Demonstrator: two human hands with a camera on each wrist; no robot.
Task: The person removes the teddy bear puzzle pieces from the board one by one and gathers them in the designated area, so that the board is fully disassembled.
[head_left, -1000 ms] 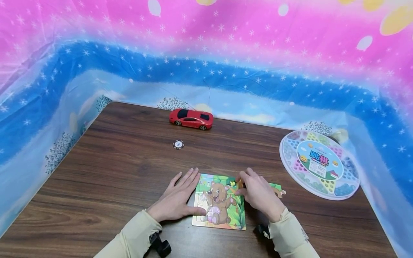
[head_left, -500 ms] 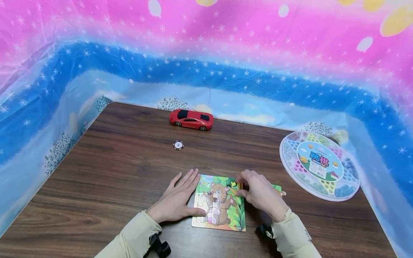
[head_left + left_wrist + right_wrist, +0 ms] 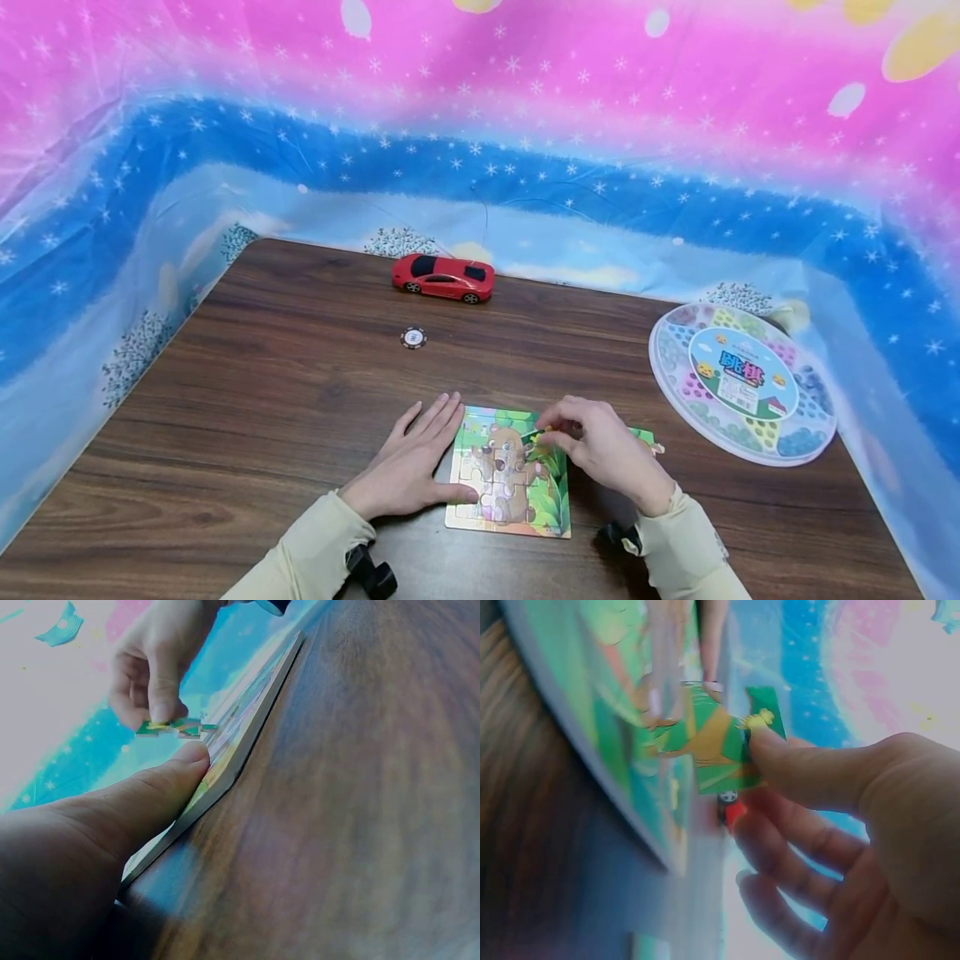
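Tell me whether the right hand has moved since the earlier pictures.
Yes. The right hand has lifted a puzzle piece off the puzzle board's upper right corner, its fingertips shifting slightly left over the board, which stays put under the left hand.

The left hand point(image 3: 408, 462) lies flat, palm down, with its fingers straight and spread a little toward the far side, while its thumb point(image 3: 161, 787) stretches out sideways toward the right hand. The right hand point(image 3: 600, 450) is raised a little, its wrist low and its fingers curled, with the thumb point(image 3: 810, 776) and forefinger tips pinched together and the other fingers loosely bent beneath. Both forearms, in pale sleeves, come in from the near edge and angle toward each other.
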